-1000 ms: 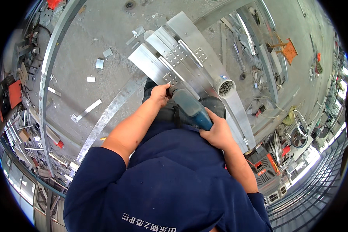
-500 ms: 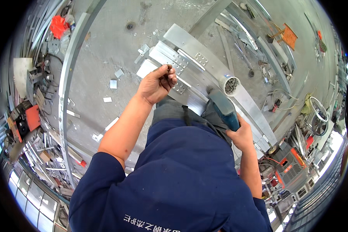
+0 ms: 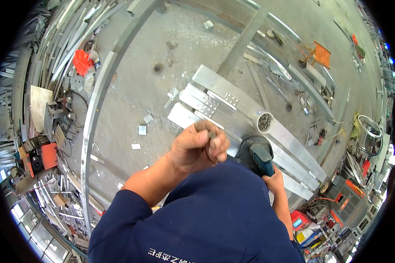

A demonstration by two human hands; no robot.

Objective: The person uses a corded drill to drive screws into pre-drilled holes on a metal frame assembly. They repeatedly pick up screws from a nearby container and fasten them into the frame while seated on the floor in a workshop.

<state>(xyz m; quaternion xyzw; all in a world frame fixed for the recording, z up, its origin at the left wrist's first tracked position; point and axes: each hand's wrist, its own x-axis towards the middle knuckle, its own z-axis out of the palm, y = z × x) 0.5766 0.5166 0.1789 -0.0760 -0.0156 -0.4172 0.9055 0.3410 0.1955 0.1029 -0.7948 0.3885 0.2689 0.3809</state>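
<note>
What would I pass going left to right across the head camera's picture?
Orange-sided box → crumpled red plastic → left hand pinching a small dark piece → right hand on the blue power tool → orange chair.

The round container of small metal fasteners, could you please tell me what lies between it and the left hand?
In the head view, a bare stretch of silver metal panels shows between the left hand and the round container.

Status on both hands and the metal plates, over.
Left hand raised, pinching small dark piece. Right hand gripping power tool. Metal plates below, partly hidden by left hand. White cup on plates.
</note>
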